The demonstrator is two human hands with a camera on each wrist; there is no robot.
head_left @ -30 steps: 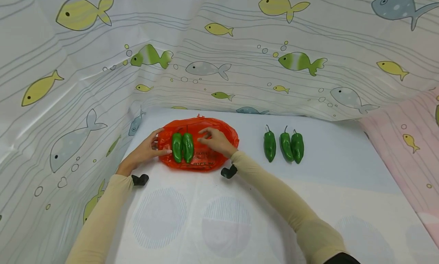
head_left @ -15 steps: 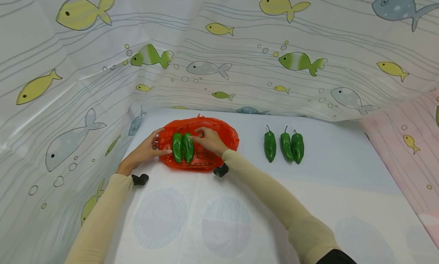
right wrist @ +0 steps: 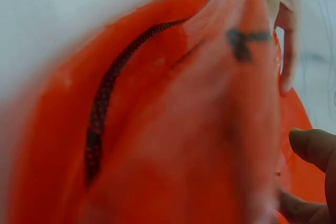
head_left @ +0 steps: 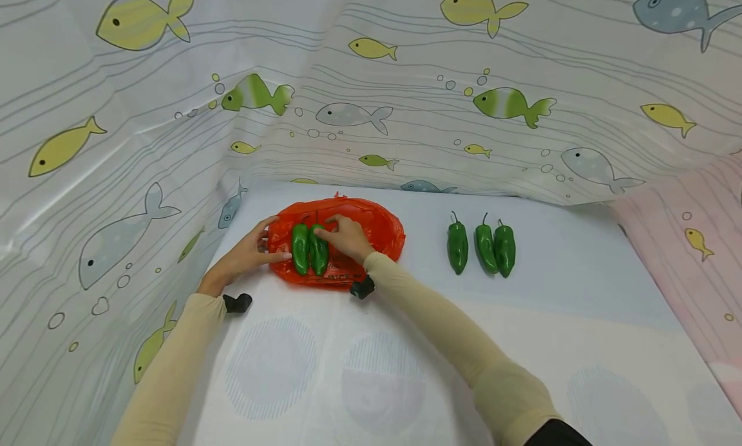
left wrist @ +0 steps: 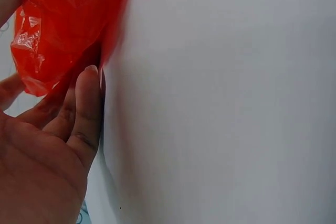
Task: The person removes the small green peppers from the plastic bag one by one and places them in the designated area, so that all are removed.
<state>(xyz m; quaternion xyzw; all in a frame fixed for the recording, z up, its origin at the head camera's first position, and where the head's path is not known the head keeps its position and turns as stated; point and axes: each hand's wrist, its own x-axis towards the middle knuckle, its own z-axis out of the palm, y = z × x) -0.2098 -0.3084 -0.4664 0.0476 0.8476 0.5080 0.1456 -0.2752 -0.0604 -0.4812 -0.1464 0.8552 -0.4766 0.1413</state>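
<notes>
A red plastic bag [head_left: 377, 223] lies as an oval on the table, printed with black lettering. Two green peppers rest side by side on it, the left one [head_left: 300, 249] whole in view and the other [head_left: 319, 256] partly covered by my right hand [head_left: 349, 238]. The right fingertips overlap that second pepper's top; in the right wrist view the thumb [right wrist: 312, 145] and a finger stand apart, no pepper showing between them. My left hand [head_left: 249, 249] holds the bag's left edge, thumb on top and fingers behind. In the left wrist view these fingers [left wrist: 86, 108] reach under the red plastic.
Three more green peppers lie to the right on the white table cover [head_left: 406, 356]: one [head_left: 457, 246] by itself and a close pair [head_left: 494, 247]. A fish-patterned curtain [head_left: 417, 66] rises along the back and sides. A dark strip [right wrist: 107, 87] shows through the plastic.
My right hand has moved left across the bag onto the right-hand pepper, its wrist swinging left too. The left hand and the peppers stay put.
</notes>
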